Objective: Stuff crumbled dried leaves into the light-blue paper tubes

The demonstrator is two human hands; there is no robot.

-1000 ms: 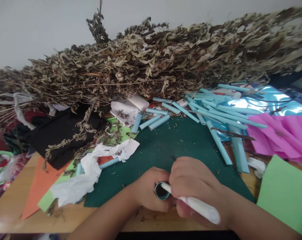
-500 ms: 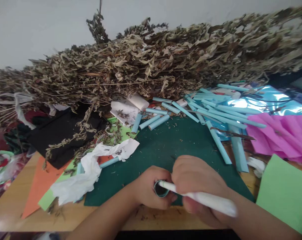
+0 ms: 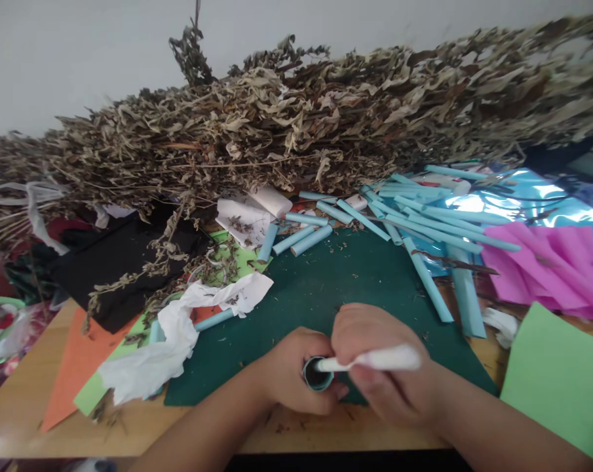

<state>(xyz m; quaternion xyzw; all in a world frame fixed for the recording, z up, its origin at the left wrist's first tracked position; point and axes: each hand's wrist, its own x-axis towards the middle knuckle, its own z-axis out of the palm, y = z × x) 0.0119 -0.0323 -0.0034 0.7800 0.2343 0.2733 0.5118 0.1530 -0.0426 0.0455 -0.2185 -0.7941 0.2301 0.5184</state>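
Note:
My left hand (image 3: 301,367) is closed around a short blue paper tube (image 3: 318,383), whose round open end faces me. In my right hand (image 3: 379,364) is a white pen-like stick (image 3: 389,358), gripped between thumb and fingers. Its narrow end reaches into the mouth of the tube; how deep the tip goes is hidden. Both hands meet above the near part of a dark green mat (image 3: 296,295). The far side of the tube disappears behind my left fingers.
Light blue paper tubes (image 3: 438,226) lie piled at the back right, near pink paper (image 3: 546,269). Dried leafy stems (image 3: 276,124) span the back. Crumpled white tissue (image 3: 173,341) is at left, over orange paper (image 3: 80,367). A green sheet (image 3: 556,380) lies at right.
The white stick's back end has swung up and to the left, and my right hand has shifted slightly left. My left hand and the tube have barely moved.

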